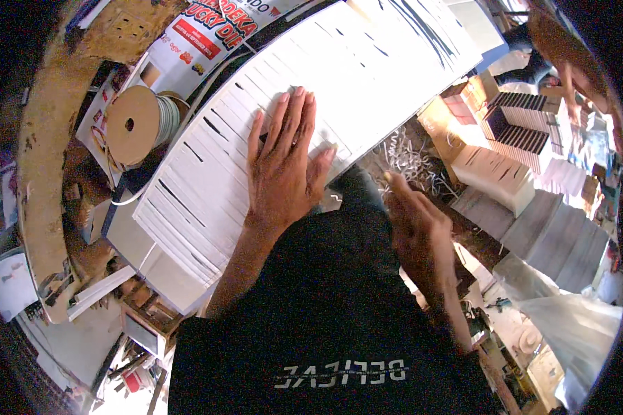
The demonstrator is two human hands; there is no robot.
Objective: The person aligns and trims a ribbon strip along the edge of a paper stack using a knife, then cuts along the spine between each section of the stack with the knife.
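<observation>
A long row of white, tightly packed paper blocks (208, 162) runs from the lower left to the upper right, with dark slits between some of them. My left hand (284, 162) lies flat on its top, fingers stretched out and the thumb near the edge closest to me. Beyond that edge, on the right, my right hand (419, 218) hangs in front of my dark shirt. Motion smears its fingers, which look partly bent; whether they hold anything does not show.
Curled white paper scraps (412, 162) lie on the floor to the right. Beyond them stand stacks of books (522, 124), a paper block (495, 173) and grey stacks (554, 235). A cord spool (135, 124) sits at the left, near a printed banner (197, 41). Clear plastic sheeting (567, 325) hangs lower right.
</observation>
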